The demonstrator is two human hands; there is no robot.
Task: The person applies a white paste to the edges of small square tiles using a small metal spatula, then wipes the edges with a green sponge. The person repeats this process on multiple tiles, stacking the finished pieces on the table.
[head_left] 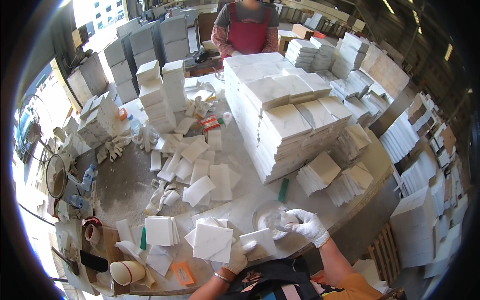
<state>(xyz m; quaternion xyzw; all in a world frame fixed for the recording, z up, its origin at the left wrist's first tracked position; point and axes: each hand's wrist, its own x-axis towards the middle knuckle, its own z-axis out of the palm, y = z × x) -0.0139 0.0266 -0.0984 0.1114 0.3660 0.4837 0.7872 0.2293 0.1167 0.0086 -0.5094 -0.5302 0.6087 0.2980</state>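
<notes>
My left hand point(238, 259), in a white glove, grips a square white marble tile point(261, 244) near the front edge, its thumb lying over the tile's left corner. Fanned tiles point(213, 241) lie just left of it. My right hand point(307, 228), also gloved in white, reaches over a round bowl point(258, 214) with its fingers closed around a pale object. That object is greyish white, and its kind does not show clearly. Part of the bowl's inside is hidden by the hand and the object. A green block point(283, 190) lies just beyond the bowl.
A big block of stacked tiles point(280, 127) stands beyond my right hand. Loose tiles point(200, 190) and cotton gloves point(162, 196) lie left of centre. An orange box point(183, 273) and a cream cup point(127, 272) are at front left. Across the table stands a person in a red apron point(248, 36).
</notes>
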